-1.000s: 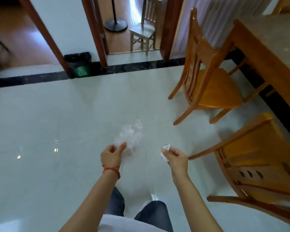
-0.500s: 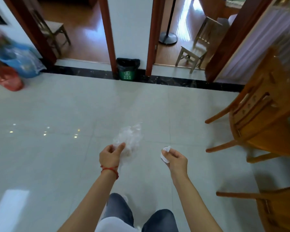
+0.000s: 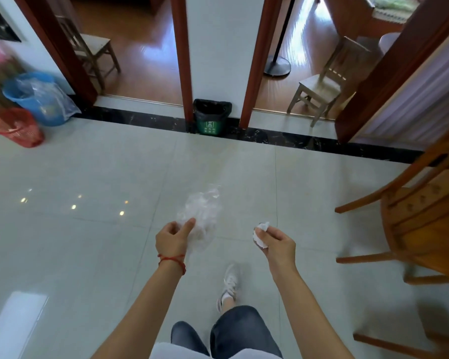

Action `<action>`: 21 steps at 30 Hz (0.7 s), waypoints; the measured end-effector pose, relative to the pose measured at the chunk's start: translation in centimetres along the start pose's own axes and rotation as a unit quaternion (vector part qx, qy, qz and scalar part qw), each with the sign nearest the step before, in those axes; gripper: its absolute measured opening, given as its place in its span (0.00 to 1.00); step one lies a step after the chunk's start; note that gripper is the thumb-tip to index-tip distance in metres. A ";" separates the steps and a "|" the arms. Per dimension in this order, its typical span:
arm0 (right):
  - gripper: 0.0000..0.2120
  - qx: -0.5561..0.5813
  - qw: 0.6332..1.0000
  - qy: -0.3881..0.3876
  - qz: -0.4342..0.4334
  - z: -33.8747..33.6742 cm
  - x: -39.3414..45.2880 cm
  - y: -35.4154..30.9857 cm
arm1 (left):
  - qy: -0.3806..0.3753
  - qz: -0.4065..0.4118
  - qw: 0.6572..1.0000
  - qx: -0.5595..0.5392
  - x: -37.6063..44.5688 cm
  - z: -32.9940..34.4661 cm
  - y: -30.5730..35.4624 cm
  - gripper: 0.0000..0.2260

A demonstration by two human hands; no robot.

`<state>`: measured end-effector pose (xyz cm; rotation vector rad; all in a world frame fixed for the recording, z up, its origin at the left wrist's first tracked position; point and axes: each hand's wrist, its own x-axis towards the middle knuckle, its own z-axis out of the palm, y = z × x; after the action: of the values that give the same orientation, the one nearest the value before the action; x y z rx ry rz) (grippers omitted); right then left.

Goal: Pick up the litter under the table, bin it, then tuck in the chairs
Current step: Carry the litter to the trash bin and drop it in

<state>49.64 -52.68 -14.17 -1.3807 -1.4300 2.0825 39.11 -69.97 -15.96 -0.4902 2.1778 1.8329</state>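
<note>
Pale glossy floor tiles (image 3: 88, 242) reflect lamp spots. Crumpled clear plastic film (image 3: 202, 216) is thin and shiny. Crumpled white paper wad (image 3: 260, 235) looks matt. Right orange wooden chair (image 3: 423, 224) is smooth, varnished.

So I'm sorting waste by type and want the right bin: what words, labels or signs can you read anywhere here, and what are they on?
Green bin with black liner, against the wall between the doorways: a white symbol above a row of small marks on its front, too small and blurred to read.
Blue bucket, red basket: no text visible.
Clear plastic wrapper in the left hand, white paper wad in the right hand: no print visible.
</note>
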 end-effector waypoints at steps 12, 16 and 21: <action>0.07 -0.013 0.998 -0.061 0.012 9.2 16.2 -11.3 | 0.049 0.012 0.999 -0.012 14.0 10.1 9.8 0.17; 0.06 -0.015 0.997 -0.069 0.012 11.9 20.8 -14.6 | 0.056 0.029 0.998 0.006 18.2 12.9 13.1 0.21; 0.06 -0.006 0.997 -0.068 0.024 15.9 26.4 -17.6 | 0.059 0.022 0.998 0.021 24.8 15.8 15.8 0.21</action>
<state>18.25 -36.20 -13.17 -1.3112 -1.4783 2.2404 9.67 -54.32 -14.43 -0.5595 2.3168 1.8187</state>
